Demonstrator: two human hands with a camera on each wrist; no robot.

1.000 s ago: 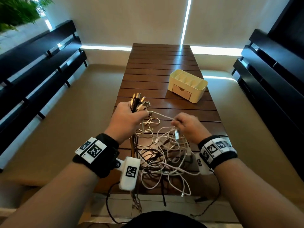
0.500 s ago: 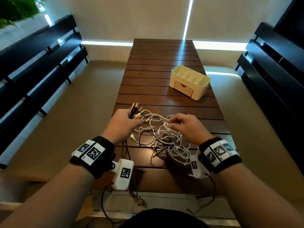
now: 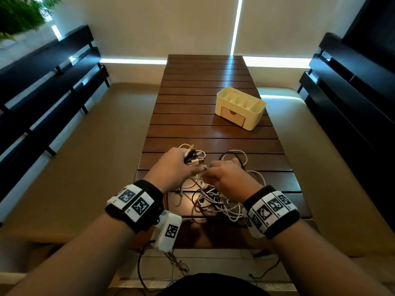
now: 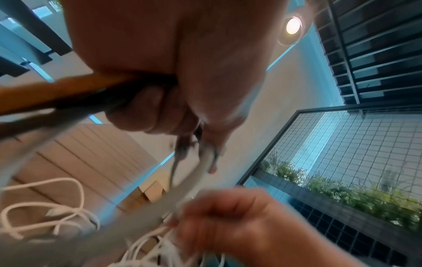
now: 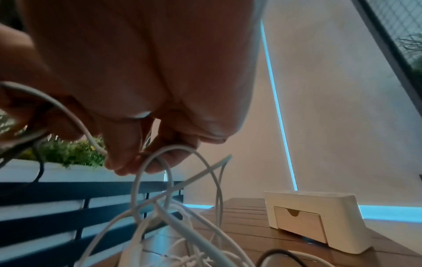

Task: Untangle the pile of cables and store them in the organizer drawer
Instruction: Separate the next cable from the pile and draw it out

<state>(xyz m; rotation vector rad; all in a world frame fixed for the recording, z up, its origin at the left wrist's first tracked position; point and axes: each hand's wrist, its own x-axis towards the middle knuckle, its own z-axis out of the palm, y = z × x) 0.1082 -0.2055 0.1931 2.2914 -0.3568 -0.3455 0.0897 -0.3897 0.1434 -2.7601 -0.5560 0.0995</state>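
- The counter (image 3: pixel 205 86) carried everything; the organizer (image 3: pixel 254 120), its drawer (image 3: pixel 233 118) closed, stood well beyond my hands.
- The pile of cables (image 3: pixel 215 201) lay tangled at the near edge, light, limp and apt to snag; I judged the plugs the best places to hold.
- My left hand (image 3: pixel 174 167) was closed round a bunch of plug ends (image 3: pixel 192 157).
- My right hand (image 3: pixel 229 178) pinched a white cable (image 5: pixel 160 153) in its fingers (image 5: pixel 128 153).

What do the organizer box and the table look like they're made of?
The organizer box looks like cream plastic: smooth, matte walls and rounded corners. Its drawer has a tan front that could be wood or bamboo. The table looks like dark stained wood slats with a slight sheen.
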